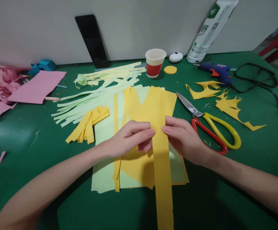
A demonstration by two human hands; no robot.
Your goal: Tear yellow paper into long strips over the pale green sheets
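A long yellow paper strip point(162, 179) runs from the middle of the view down past its lower edge. My left hand point(137, 135) pinches the strip's left edge between thumb and fingers. On the opposite edge my right hand point(182, 137) grips it the same way. Beneath both hands lie yellow paper point(139, 166) and a stack of light green sheets point(102, 172). Narrow yellow strips point(116, 127) rest on the stack's left side. Scissors point(196, 111) with one red and one yellow handle lie just right of my right hand.
Yellow folded strips point(88, 124) and light green strips point(81, 105) lie to the left. Behind stand a paper cup point(153, 68), a phone point(91, 40) and a white packet point(208, 32). A glue gun point(215, 70) with its cord, yellow scraps point(234, 108) and pink paper point(38, 88) flank the sides.
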